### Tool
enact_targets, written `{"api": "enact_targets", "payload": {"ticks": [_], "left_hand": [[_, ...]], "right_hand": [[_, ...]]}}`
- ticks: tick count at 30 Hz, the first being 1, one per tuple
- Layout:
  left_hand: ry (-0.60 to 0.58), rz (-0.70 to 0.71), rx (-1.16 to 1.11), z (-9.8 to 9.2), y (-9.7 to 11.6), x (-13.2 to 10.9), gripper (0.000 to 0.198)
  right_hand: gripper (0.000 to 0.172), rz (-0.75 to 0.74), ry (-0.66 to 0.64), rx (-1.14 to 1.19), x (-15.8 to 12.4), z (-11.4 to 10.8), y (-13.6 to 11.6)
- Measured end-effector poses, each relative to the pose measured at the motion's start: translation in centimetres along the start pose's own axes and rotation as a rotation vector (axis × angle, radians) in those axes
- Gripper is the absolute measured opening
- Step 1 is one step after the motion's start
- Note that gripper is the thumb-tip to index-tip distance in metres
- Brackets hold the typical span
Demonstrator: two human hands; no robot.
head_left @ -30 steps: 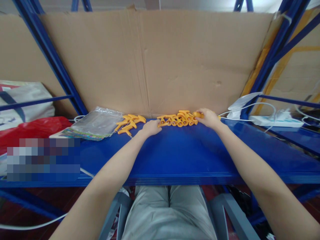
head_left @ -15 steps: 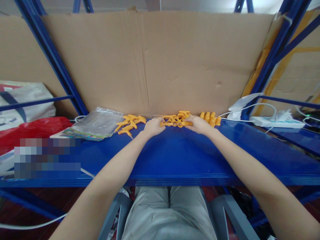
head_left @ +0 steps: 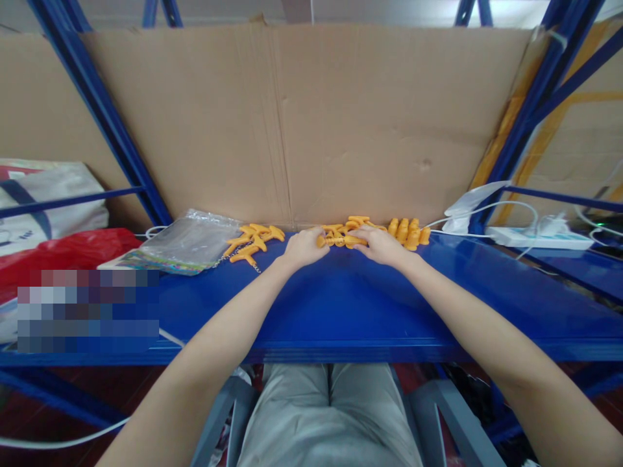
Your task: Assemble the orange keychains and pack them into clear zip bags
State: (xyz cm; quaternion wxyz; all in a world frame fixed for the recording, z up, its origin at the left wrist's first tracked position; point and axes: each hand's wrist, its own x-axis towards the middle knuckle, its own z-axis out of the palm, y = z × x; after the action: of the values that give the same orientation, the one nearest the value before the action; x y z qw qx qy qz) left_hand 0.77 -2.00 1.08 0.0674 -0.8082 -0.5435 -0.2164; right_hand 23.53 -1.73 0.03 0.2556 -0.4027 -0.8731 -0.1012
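The orange handle (head_left: 321, 242) sits in our left hand (head_left: 304, 248), near the back of the blue shelf (head_left: 350, 305), as we look down from the head camera. Our left hand is closed around it, and only its rounded end shows. Our right hand (head_left: 383, 246) grips an orange piece (head_left: 354, 242) just to the right of that handle. Whether the two touch we cannot tell, since they are small and more orange parts lie close behind. There, partly hidden by our hands, we see a heap of T-shaped pieces (head_left: 359, 219). Beyond our right hand lies a row of orange caps (head_left: 412, 233). To the left of our left hand are loose T-shaped handles (head_left: 255, 243) with metal spirals (head_left: 257, 266), beside a clear plastic bag (head_left: 189, 237). A cardboard panel (head_left: 389, 117) rises along the back; a white power strip (head_left: 535, 238) lies well apart on the right.
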Motion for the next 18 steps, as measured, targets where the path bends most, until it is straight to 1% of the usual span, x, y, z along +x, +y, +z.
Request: {"api": "enact_targets", "payload": {"ticks": [6,10,12,15,16,18], "left_hand": [[0.045,0.081,-0.009,0.1,0.0,0.0,0.033],[0.069,0.085,-0.004,0.3,-0.2,0.1,0.033],[0.073,0.074,-0.007,0.5,-0.5,0.2,0.033],[0.086,0.061,-0.019,0.7,-1.0,0.4,0.033],[0.092,0.06,-0.025,0.8,-1.2,0.5,0.032],[0.11,0.066,-0.038,1.0,-1.6,0.6,0.03]], "right_hand": [[0.034,0.015,-0.024,0.061,-0.1,0.2,0.4],[0.036,0.047,0.026,0.158,0.1,0.6,1.1],[0.044,0.079,0.044,0.223,0.1,0.5,1.4],[0.061,0.139,0.027,0.389,0.0,0.3,1.8],[0.063,0.161,0.013,0.457,-0.1,0.3,1.9],[0.061,0.201,-0.002,0.574,-0.1,0.2,2.0]]}}
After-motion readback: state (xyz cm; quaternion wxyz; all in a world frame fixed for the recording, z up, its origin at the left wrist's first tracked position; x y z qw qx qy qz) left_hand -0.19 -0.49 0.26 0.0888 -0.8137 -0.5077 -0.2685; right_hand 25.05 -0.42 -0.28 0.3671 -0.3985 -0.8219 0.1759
